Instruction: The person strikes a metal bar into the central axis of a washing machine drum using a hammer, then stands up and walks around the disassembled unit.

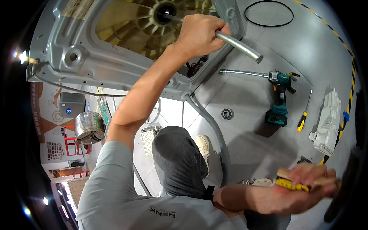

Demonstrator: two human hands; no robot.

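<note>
My left hand (201,34) is closed round a steel rod (241,46), whose far, thinner part reaches into the dark centre hole (163,13) of a cream ribbed plastic drum housing (126,27), set in a grey metal appliance body (65,38). The rod's thick end sticks out to the right of my fingers. At the lower right my right hand (303,188) grips a tool with a yellow-and-wood handle (291,184), blurred by motion; its far end is hard to make out.
On the tiled floor (237,96) lie a teal drill (280,107) with a long extension, a bearing (227,113), a screwdriver (302,121), a white plastic part (326,122) and a black belt (268,25). A grey hose (214,130) runs past my foot. A steel drum (90,128) is at left.
</note>
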